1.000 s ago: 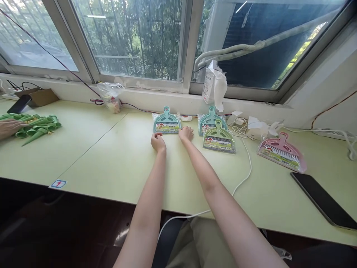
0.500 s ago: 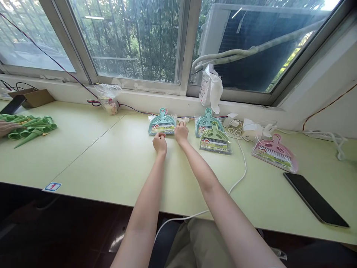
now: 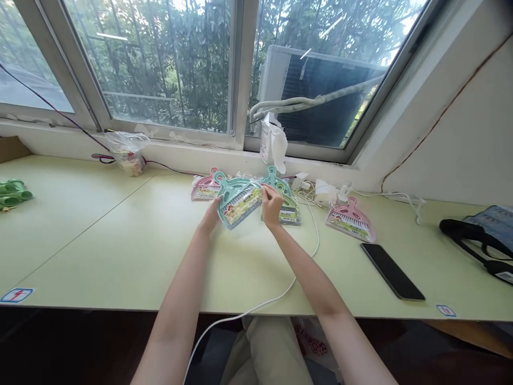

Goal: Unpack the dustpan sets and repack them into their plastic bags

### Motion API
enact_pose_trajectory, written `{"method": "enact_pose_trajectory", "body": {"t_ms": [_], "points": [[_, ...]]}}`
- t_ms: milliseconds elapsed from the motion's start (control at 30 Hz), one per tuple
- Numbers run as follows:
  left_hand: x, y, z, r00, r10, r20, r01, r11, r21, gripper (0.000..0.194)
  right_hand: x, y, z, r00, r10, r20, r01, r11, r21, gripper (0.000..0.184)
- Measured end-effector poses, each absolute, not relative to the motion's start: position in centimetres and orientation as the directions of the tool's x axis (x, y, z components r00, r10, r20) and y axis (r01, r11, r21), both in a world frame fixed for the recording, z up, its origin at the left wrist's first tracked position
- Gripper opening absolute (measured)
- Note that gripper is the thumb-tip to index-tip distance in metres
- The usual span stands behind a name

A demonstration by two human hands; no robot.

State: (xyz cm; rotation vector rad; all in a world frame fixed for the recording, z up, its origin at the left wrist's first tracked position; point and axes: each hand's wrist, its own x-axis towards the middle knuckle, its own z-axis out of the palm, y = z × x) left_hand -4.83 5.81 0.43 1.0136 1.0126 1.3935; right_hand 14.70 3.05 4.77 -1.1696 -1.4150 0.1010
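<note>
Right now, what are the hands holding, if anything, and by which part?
A plastic-wrapped teal dustpan-and-brush set, held tilted: the left hand grips its left edge, the right hand its right corner.

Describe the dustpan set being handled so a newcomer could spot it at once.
Find the pale table below the window. Near its middle, between the left hand and right hand, is a wrapped teal dustpan set. Another teal set is nearby, but only this one is held, its label slanting up rightward.
</note>
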Motion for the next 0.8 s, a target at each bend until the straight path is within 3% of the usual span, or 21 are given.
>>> {"method": "enact_pose_trajectory", "body": {"t_ms": [67, 167, 267, 367, 500, 633, 800], "points": [[-4.2, 5.2, 0.6, 0.166, 0.985, -0.038, -0.381, 0.1, 0.919, 0.034, 16.0, 1.9, 4.5, 0.268, 0.696, 0.666, 0.524, 0.475, -0.708, 0.039], [-3.6, 4.3, 0.8, 0.158, 0.979, -0.127, -0.408, 0.182, 0.895, 0.027, 17.0, 0.4, 3.4, 0.266, 0.72, 0.641, 0.499, 0.466, -0.731, 0.036], [-3.3, 3.7, 0.8, 0.142, 0.981, -0.132, -0.412, 0.18, 0.893, 0.027, 17.0, -1.1, 2.2, 0.333, 0.59, 0.735, 0.609, 0.461, -0.646, 0.036], [-2.9, 3.4, 0.8, 0.123, 0.989, -0.079, -0.428, 0.125, 0.895, 0.029, 16.3, -2.5, 1.6, 0.107, 0.543, 0.833, 0.713, 0.541, -0.445, 0.033], [-2.2, 2.9, 0.8, 0.092, 0.996, -0.015, -0.461, 0.056, 0.886, 0.029, 15.7, -3.3, 1.1, -0.231, 0.588, 0.775, 0.7, 0.653, -0.287, 0.026], [-2.4, 2.8, 1.1, 0.033, 0.999, -0.007, -0.467, 0.022, 0.884, 0.029, 16.2, -2.4, 0.1, -0.197, 0.664, 0.722, 0.782, 0.55, -0.293, 0.026], [-3.5, 2.8, 1.7, -0.03, 0.999, -0.034, -0.515, 0.013, 0.857, 0.025, 16.6, -1.6, -0.4, -0.028, 0.725, 0.688, 0.793, 0.436, -0.427, 0.032]]}}
